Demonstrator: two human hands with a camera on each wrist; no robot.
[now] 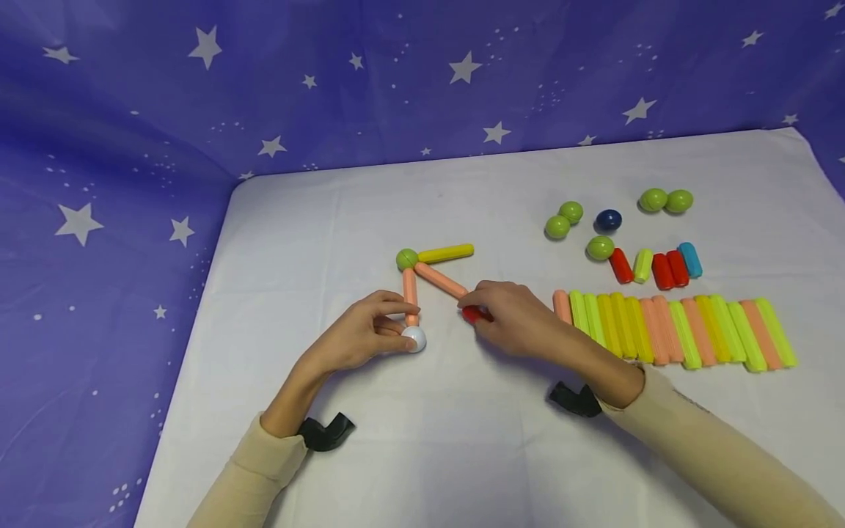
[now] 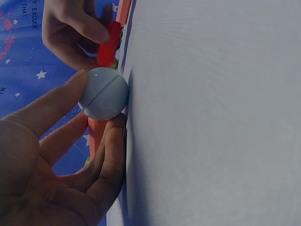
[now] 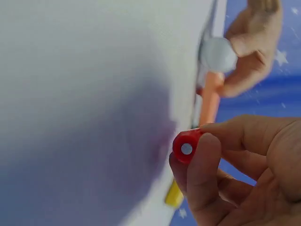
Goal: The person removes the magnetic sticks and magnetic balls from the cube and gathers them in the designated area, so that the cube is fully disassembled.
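My left hand holds a white ball with thumb and fingers, at the near end of a salmon stick. The far end of that stick meets a green ball. A second salmon stick and a yellow stick also fan out from the green ball. To the right, my right hand pinches a short red stick; a round silvery spot shows on its end. In the head view the red stick is partly hidden by the fingers, close to the second salmon stick's near end.
At right lies a row of salmon, yellow and lime sticks. Behind it are short red sticks, a short lime stick, a short blue stick, several green balls and a dark blue ball. A starry purple cloth hangs behind.
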